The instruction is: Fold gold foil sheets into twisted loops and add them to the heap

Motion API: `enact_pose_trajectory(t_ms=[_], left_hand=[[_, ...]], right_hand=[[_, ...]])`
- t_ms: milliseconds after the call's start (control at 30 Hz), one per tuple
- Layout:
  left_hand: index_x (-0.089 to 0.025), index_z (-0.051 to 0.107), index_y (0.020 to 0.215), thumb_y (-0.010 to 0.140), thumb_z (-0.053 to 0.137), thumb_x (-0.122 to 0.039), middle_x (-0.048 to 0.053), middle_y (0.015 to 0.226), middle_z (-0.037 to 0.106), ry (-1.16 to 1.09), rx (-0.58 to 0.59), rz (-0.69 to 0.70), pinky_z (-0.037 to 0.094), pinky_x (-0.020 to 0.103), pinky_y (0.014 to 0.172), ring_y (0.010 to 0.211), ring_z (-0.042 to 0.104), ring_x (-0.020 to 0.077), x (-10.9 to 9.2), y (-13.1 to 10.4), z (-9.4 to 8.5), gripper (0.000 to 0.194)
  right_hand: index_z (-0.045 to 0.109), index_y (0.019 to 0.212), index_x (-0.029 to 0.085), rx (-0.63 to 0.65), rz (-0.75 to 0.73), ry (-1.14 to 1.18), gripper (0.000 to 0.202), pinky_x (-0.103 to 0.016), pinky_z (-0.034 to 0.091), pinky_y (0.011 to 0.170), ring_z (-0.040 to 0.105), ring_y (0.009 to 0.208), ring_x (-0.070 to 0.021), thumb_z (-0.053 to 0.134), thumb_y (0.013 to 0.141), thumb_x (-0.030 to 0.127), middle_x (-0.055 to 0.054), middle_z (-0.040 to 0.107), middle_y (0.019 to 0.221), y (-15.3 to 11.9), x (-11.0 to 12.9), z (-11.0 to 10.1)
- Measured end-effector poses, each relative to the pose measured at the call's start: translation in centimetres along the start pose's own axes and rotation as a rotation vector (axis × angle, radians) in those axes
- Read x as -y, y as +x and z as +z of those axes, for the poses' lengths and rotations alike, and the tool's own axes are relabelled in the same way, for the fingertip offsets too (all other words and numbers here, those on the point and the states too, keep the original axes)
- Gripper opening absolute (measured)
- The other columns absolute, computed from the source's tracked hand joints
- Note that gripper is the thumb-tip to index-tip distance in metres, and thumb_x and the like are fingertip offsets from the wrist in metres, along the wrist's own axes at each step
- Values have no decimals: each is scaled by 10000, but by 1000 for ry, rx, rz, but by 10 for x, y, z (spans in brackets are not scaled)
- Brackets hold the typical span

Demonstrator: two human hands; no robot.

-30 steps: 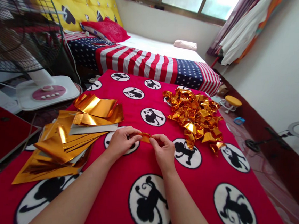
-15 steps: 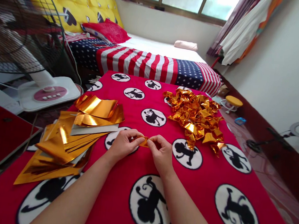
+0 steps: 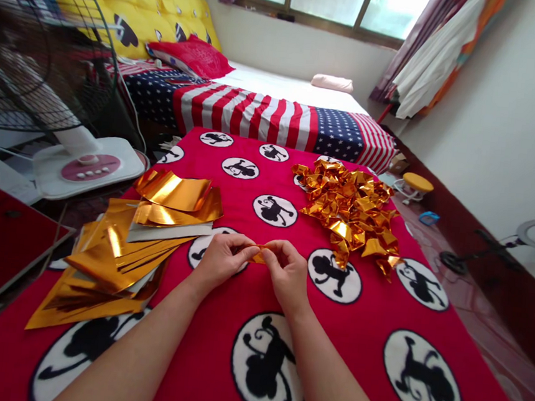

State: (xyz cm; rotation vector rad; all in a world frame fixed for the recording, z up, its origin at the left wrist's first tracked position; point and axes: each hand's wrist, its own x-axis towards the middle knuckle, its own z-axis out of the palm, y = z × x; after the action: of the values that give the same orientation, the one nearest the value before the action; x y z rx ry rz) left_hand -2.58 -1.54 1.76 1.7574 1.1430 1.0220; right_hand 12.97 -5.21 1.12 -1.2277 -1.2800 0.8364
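Red-clothed and monkey-patterned, the table (image 3: 351, 364) stretches beneath the left grip (image 3: 219, 261) and right grip (image 3: 289, 278), both pinching a small orange foil piece (image 3: 258, 258), partly hidden between them. Gold foil sheets (image 3: 107, 267) lie left of the left grip; folded foil shapes (image 3: 349, 201) heap beyond the right grip, toward its right.

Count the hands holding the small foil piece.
2: the left hand pinches the foil piece at its left, the right hand at its right. Neither is hidden, though fingers cover part of the piece.
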Motion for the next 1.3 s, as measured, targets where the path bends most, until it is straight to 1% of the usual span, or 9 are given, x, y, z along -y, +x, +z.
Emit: enact_pose_trajectory(t_ms=[67, 133, 233, 367, 600, 767, 967, 1167, 1300], left_hand=[[-146, 716, 728, 789, 655, -368, 30, 643, 689, -33, -55, -25, 419, 210, 521, 561, 574, 130, 2, 1, 0, 238], [-146, 713, 743, 785, 657, -384, 29, 649, 685, -38, -85, -35, 420, 214, 527, 572, 575, 134, 4, 2, -1, 248], [-150, 687, 697, 797, 640, -424, 10, 595, 643, 8, -77, -37, 393, 214, 514, 538, 537, 120, 6, 3, -1, 296], [-152, 617, 573, 852, 554, -460, -21, 470, 511, 91, -42, -29, 322, 217, 475, 462, 439, 92, 6, 2, -2, 420], [-156, 588, 538, 865, 522, -456, -21, 451, 470, 62, -69, -31, 312, 230, 482, 459, 429, 97, 5, 0, -2, 449], [-160, 575, 549, 884, 501, -447, -27, 454, 467, 39, -68, -61, 307, 228, 475, 451, 417, 92, 3, 0, -1, 448], [-158, 572, 566, 898, 491, -445, -33, 471, 454, -16, -55, -69, 301, 222, 467, 457, 406, 87, 3, -1, -1, 446], [-149, 565, 566, 889, 510, -454, -34, 481, 442, -131, -121, -64, 304, 210, 473, 471, 399, 80, 6, -1, 0, 448], [-144, 555, 583, 809, 622, -432, -35, 507, 469, -212, -43, -78, 299, 199, 462, 477, 398, 74, 1, -1, 1, 373]], right_hand=[[614, 897, 194, 9, 34, 31, 161, -221, 411, 553, 521, 594, -112, 623, 829, 339, 22, 602, 707, 0, -2, 0], [616, 806, 193, 10, 37, 5, 152, -213, 365, 513, 464, 545, -98, 609, 835, 341, 41, 544, 632, 0, -2, 0], [595, 672, 188, -38, 50, -6, 231, -214, 329, 488, 420, 511, -91, 601, 837, 350, 49, 486, 561, 1, -2, -3], [591, 669, 187, -118, 123, 116, 256, -213, 340, 468, 444, 481, -94, 615, 824, 389, 43, 517, 539, 3, -2, -8], [620, 689, 179, -139, 178, 262, 232, -205, 354, 423, 463, 422, -89, 652, 803, 378, 40, 552, 502, 4, -5, -9], [619, 698, 176, -120, 172, 269, 230, -197, 361, 431, 466, 433, -82, 657, 810, 374, 42, 558, 515, 4, -4, -6], [582, 699, 180, -26, 163, 282, 237, -198, 337, 441, 446, 437, -76, 626, 838, 367, 54, 531, 515, 4, -3, -7], [578, 691, 171, 0, 143, 272, 242, -204, 319, 447, 436, 443, -70, 632, 843, 351, 50, 524, 522, 3, -2, -5], [575, 687, 173, -24, 140, 301, 246, -201, 307, 435, 421, 430, -65, 641, 841, 353, 57, 514, 510, 2, -1, -3]])
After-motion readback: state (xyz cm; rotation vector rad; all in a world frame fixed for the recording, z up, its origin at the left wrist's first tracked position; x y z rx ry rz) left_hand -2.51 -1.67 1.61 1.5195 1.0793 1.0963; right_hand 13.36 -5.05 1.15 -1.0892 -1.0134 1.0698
